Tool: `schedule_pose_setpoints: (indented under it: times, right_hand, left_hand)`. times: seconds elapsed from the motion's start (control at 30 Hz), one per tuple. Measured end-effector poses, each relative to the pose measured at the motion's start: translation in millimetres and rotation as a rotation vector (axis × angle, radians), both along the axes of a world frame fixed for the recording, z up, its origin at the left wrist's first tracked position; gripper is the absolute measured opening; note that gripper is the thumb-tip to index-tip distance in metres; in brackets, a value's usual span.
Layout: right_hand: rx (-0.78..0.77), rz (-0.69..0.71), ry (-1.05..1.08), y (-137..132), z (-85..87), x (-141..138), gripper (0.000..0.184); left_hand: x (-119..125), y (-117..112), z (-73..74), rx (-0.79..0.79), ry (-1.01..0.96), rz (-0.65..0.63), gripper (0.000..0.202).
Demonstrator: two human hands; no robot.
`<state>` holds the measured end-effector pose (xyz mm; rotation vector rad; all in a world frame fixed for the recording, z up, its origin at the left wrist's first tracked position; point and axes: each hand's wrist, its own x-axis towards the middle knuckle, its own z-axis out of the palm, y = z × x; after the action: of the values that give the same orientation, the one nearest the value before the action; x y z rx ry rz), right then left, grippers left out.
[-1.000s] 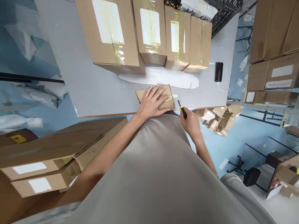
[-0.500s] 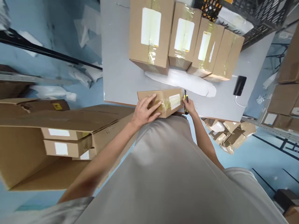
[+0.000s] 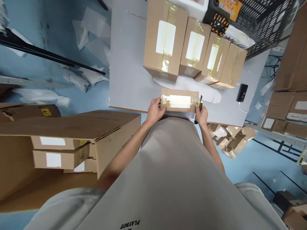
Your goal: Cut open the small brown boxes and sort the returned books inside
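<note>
A small taped cardboard box [image 3: 179, 100] with a white label facing up lies at the near edge of the grey table [image 3: 129, 80]. My left hand [image 3: 155, 110] grips its left end, fingers curled round the edge. My right hand [image 3: 201, 115] is at the box's right end, closed round a black and yellow utility knife [image 3: 198, 108] whose tip points away from me.
Several larger taped boxes [image 3: 194, 51] stand in a row at the back of the table, with a white sheet [image 3: 206, 88] in front and a black phone [image 3: 241, 92] on a cable at right. An open carton [image 3: 72, 140] holding labelled boxes stands at left. Small boxes [image 3: 232, 140] lie on the floor at right.
The small box has been turned from lying under my flat left palm to label-up, held at both ends. My right hand with the knife moved up to its right end.
</note>
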<state>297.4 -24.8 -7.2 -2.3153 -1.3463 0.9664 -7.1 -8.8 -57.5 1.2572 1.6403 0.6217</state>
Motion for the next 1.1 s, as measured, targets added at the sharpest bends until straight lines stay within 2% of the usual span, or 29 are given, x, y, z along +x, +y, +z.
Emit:
schedule_pose_setpoints:
  times: [0.13,0.27,0.4,0.6,0.83,0.97,1.1]
  right_hand:
    - [-0.059,-0.117,-0.006,3.0,11.3,-17.5,0.045]
    - [-0.069,-0.198,0.03,3.3,19.1,-26.3,0.039]
    - [-0.076,-0.273,0.044,2.5,21.3,-29.8,0.037]
    - [-0.071,-0.241,0.035,3.6,21.4,-29.2,0.039]
    - [-0.1,-0.211,-0.008,4.5,21.5,-31.0,0.03]
    - [-0.098,-0.18,-0.017,4.1,21.9,-31.0,0.028]
    - [-0.094,-0.136,0.031,1.9,24.9,-23.7,0.033]
  left_hand:
    - [-2.2,4.3,-5.8,-0.055,-0.106,0.105,0.051]
    - [-1.8,8.9,1.3,-0.12,-0.185,0.225,0.038]
    - [-0.5,19.7,10.3,-0.237,-0.181,0.243,0.027]
    - [0.7,32.5,18.4,-0.387,-0.112,0.184,0.047]
    - [3.4,31.9,20.1,-0.387,-0.064,0.219,0.056]
    - [3.7,29.7,15.3,-0.37,-0.074,0.273,0.054]
    - [2.1,28.4,8.3,-0.348,-0.26,0.401,0.04]
